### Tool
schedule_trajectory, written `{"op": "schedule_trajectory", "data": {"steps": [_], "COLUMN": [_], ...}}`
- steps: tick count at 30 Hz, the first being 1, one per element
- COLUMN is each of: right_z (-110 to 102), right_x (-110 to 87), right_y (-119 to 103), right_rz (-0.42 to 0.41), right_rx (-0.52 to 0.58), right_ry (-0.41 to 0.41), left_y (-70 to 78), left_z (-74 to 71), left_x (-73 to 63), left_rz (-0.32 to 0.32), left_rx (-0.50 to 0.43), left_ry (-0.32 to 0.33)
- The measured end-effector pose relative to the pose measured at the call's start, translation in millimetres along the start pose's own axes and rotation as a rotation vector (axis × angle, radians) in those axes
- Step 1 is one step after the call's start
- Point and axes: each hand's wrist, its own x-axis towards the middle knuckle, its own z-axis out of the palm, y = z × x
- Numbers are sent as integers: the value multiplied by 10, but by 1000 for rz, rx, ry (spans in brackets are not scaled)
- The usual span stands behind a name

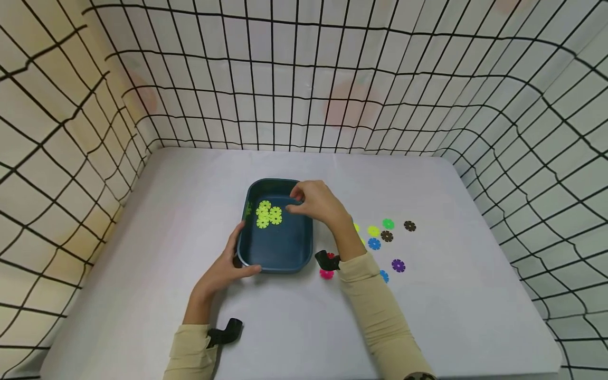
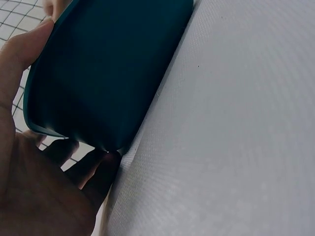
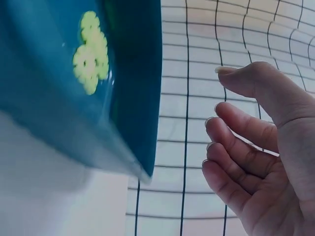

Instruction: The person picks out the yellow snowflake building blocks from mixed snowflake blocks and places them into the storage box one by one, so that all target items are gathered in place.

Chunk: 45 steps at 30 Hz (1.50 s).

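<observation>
A dark blue rectangular tray (image 1: 280,250) sits on the white table. Several yellow flower-shaped discs (image 1: 268,215) lie clustered inside it, left of its middle, and appear again as yellow pieces (image 3: 87,69) in the right wrist view. My left hand (image 1: 227,269) holds the tray's near left corner, thumb at the near rim and fingers along the left side. Over the tray's far right edge hovers my right hand (image 1: 317,202); its fingers are loosely bent, thumb apart from them, and the right wrist view shows nothing between them.
Right of the tray lie scattered discs, among them a purple disc (image 1: 398,265), a green disc (image 1: 388,224), a brown disc (image 1: 410,226) and a pink disc (image 1: 326,274). My right forearm (image 1: 375,311) covers part of this group. Black wire mesh (image 1: 294,95) encloses the table's back and sides.
</observation>
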Motion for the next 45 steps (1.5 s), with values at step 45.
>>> {"op": "schedule_trajectory", "data": {"steps": [45], "right_z": [98], "right_x": [-759], "right_y": [1013], "right_rz": [240], "right_rx": [29], "right_ry": [21], "left_y": [6], "left_z": [14], "left_x": [7], "left_rz": [7], "left_rx": [25], "left_ry": [8]}}
